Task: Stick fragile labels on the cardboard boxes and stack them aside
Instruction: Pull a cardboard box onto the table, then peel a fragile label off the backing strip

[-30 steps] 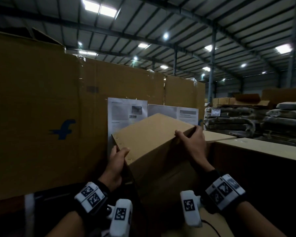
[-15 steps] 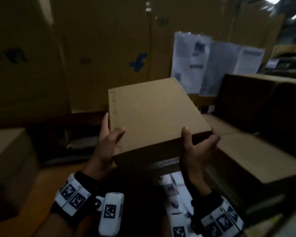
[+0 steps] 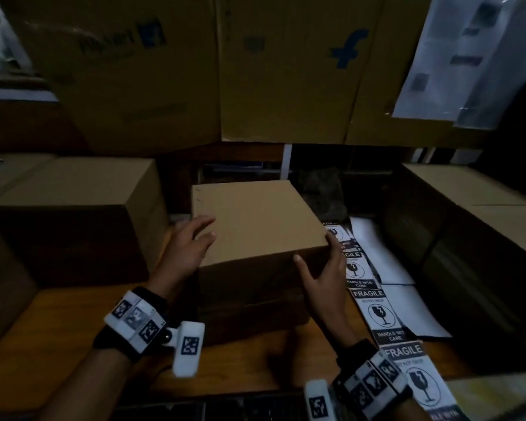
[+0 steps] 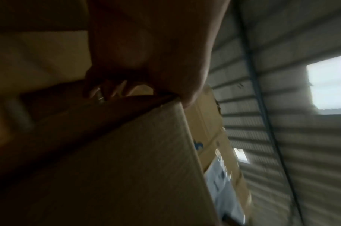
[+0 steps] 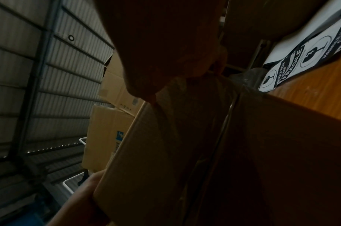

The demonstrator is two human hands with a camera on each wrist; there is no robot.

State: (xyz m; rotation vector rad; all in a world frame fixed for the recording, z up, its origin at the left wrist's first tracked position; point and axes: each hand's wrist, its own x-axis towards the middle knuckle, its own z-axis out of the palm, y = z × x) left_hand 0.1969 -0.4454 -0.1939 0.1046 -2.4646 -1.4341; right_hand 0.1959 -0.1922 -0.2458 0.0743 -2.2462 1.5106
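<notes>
Dim warehouse walls of big printed cartons (image 3: 280, 71) are filling the view from ten to one o'clock, with printed sheets (image 3: 456, 56) hanging at two o'clock and corrugated roofing showing in both wrist views. Below them a wooden table (image 3: 58, 323) is spreading across the lower half. At nine o'clock a plain brown box (image 3: 73, 208) is sitting on it, and at three o'clock more cartons (image 3: 468, 214) are lining the edge.

At the centre the cardboard box (image 3: 255, 220) is sitting under both hands, apparently on top of another flat box (image 3: 255, 314); whether it is fully resting there I cannot tell. Its top face is showing no label.

Along four to five o'clock a strip of fragile labels (image 3: 380, 314) is lying on the table just beside the box, with blank white backing sheets (image 3: 389, 256) next to it.

The left hand (image 3: 189, 247) is clasping the box's left edge, fingers curling over the top and thumb pressing the near corner; the left wrist view shows the fingers wrapped over the rim. The right hand (image 3: 322, 271) is gripping the near right corner, thumb on the front face and fingers around the side.

By my reading, this box is just being positioned for labelling: peeling a label, sticking it and stacking the box aside all seem left to do. How many other boxes are already done is not visible.
</notes>
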